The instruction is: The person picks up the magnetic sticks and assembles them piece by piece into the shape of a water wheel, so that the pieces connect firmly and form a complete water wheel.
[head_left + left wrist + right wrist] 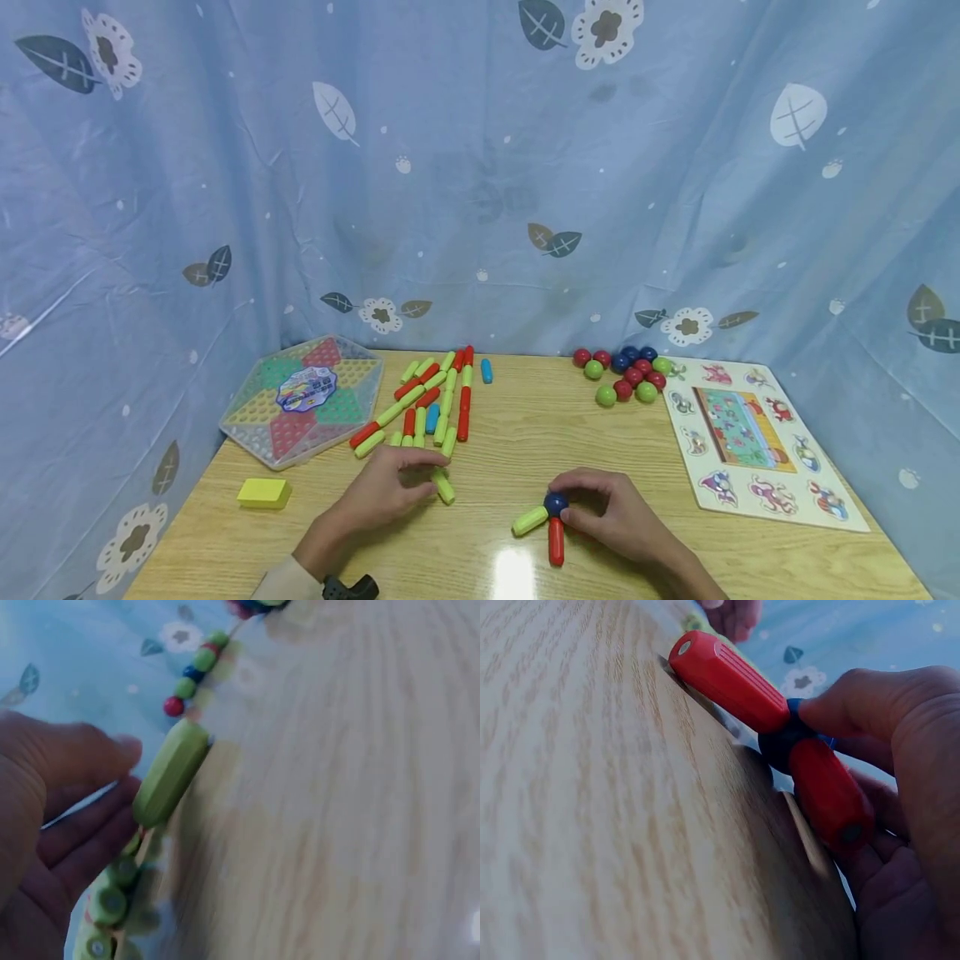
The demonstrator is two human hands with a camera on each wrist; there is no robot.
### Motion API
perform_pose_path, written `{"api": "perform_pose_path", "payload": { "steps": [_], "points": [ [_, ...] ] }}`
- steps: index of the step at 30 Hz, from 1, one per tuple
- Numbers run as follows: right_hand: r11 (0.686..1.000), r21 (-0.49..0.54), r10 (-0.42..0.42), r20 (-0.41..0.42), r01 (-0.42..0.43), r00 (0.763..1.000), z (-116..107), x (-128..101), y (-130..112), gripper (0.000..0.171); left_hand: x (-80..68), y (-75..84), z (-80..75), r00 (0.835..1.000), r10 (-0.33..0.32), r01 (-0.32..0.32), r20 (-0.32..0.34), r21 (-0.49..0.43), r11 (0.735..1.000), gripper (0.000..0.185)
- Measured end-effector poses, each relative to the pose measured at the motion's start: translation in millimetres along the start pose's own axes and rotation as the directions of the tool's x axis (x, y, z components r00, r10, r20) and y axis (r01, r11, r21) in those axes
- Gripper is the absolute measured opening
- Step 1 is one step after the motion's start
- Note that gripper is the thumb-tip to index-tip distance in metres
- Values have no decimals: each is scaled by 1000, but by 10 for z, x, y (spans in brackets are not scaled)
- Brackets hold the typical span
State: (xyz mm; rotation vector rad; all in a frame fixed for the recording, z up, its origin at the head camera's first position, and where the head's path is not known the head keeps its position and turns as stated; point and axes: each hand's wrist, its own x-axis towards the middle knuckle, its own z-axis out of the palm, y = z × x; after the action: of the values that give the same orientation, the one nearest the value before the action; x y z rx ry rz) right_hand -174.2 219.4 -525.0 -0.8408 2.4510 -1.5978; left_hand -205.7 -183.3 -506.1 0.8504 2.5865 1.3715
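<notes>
Blue ball [776, 754] bears a second red rod [831, 796], seen only from right wrist.

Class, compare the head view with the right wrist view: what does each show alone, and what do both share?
Only the head view shows the yellow block, the hexagonal board and the puzzle board. Only the right wrist view shows a pair of red rods on the blue ball, with grey discs in their ends. Both show that ball, one red rod, the right hand, the wooden tabletop and the blue curtain.
</notes>
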Motion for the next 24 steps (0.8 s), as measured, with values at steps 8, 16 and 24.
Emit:
{"api": "perform_pose_path", "payload": {
  "steps": [8, 16, 24],
  "points": [
    [1000, -2, -12, -1, 12, 1000, 18, 3, 38, 29, 72, 59, 200, 990, 130, -136, 50, 149, 979, 20],
    [998, 66, 12, 39, -15, 999, 8, -2, 47, 28, 127, 136, 397, 991, 131, -130, -21, 22, 991, 22],
    [998, 68, 2, 62, -6, 998, -7, 0, 39, 29, 296, 287, 677, 992, 125, -123, 19, -67, 990, 18]
  ]
}}
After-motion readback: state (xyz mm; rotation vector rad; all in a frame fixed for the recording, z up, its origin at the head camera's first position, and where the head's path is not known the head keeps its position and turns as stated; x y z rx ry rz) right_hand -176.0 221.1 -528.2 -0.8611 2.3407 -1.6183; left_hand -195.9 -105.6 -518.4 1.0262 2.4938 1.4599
